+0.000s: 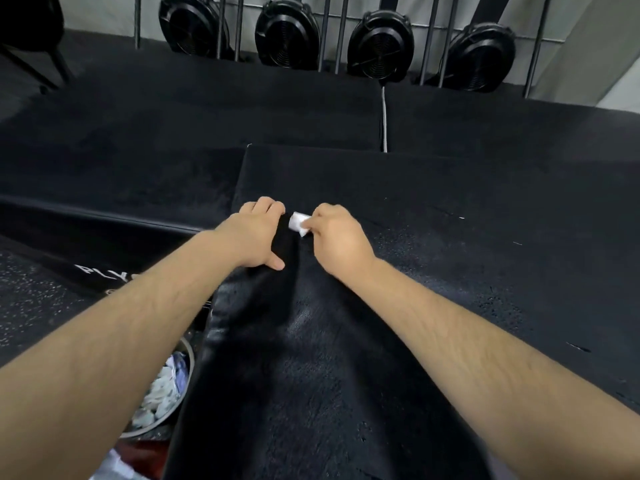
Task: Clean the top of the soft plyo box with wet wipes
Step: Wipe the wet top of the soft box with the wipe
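Down at the near left sits the bin point(189, 355), tucked against the side of the box so spent wipes can drop straight in, and crumpled used wipes point(161, 389) are piled inside it. Just beyond it lies a lower pad point(100, 271) with white lettering, which isn't my job here.

My left hand point(258, 233) is planted on the top of the box point(415, 271) by its left edge, thumb spread wide, fingers laid out and only slightly bent at the tips, gripping nothing. I judge it's there as a brace, steadying me while I lean forward.

Just to its right is the wipe point(299, 223), a small white wad touching the black surface. My right hand point(337, 240) has it pinched between curled fingertips and thumb, bunched small so the pressure lands on one spot.

Further right, the top runs on wide and dark, grainy with pale specks and a couple of light marks. I judge that whole stretch is yet to be wiped, so there's plenty left.
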`<state>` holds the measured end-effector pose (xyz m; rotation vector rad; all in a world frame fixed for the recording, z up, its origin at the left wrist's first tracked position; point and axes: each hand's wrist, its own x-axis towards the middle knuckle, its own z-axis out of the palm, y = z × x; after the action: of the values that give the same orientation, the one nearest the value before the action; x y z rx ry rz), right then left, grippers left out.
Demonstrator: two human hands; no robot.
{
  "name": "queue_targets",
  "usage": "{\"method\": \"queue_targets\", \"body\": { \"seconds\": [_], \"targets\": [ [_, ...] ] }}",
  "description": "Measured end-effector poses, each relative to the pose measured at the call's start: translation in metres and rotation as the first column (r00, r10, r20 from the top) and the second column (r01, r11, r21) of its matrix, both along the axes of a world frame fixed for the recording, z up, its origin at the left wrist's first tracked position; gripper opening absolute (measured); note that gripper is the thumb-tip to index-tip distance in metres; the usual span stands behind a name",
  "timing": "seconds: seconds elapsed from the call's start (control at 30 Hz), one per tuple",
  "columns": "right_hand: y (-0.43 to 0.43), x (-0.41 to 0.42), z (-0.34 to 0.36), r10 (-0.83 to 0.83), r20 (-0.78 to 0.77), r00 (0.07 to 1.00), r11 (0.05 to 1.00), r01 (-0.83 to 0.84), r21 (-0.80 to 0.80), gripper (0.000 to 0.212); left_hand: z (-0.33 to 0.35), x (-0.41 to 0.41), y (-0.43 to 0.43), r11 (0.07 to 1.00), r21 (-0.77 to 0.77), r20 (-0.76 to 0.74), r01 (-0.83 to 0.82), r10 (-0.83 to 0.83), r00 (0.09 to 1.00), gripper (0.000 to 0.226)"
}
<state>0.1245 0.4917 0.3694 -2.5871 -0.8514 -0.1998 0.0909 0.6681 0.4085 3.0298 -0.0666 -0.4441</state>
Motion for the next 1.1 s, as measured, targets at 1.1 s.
{"method": "queue_targets", "body": {
  "seconds": [1.1],
  "targets": [
    [0.005, 0.043, 0.003, 0.053, -0.128, 0.99, 0.978, -0.025, 0.208, 0.026, -0.012, 0.014, 0.009, 0.998, -0.057, -0.053, -0.028, 0.025, 0.998, 0.127]
  ]
}}
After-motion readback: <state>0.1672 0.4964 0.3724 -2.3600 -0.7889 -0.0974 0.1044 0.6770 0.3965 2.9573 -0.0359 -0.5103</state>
